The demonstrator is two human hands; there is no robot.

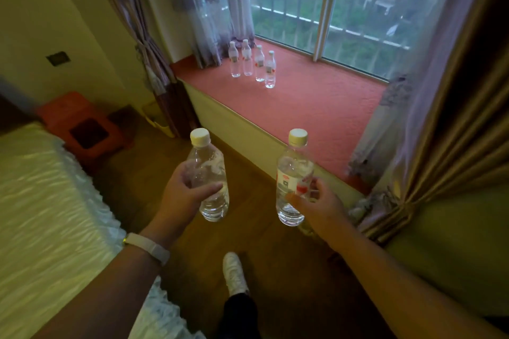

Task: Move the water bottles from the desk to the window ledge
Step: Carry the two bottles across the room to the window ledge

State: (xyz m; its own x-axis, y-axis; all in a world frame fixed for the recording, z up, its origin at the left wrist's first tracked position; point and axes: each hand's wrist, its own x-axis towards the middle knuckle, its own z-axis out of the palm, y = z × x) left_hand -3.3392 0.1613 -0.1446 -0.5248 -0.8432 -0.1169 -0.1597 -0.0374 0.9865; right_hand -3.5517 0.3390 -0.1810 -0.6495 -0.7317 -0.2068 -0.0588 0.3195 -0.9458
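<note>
Head view shows two water bottles in transit and four delivered. The left hand (179, 192) grips the left bottle (210, 170) around its mid-body, with fingers and thumb curled round it. This bottle is upright and capped, and is held above the wooden floor (256, 228). The right hand (321, 202) grips the right bottle (293, 173) at its labelled lower half, thumb in front and fingers wrapped behind. This bottle is also upright and capped, and is held just short of the near edge of the window ledge (316, 110).

Four bottles (259, 64) stand upright in a loose row on the far left part of the red ledge surface, near the sheer curtain (209, 8) and well apart from both held bottles.

Assessment: the task appears well advanced, with four placements complete and two pending. The steps left for this load are to carry both bottles forward, set them on the ledge and release them. The desk is out of view, so the number of bottles left there cannot be told.
</note>
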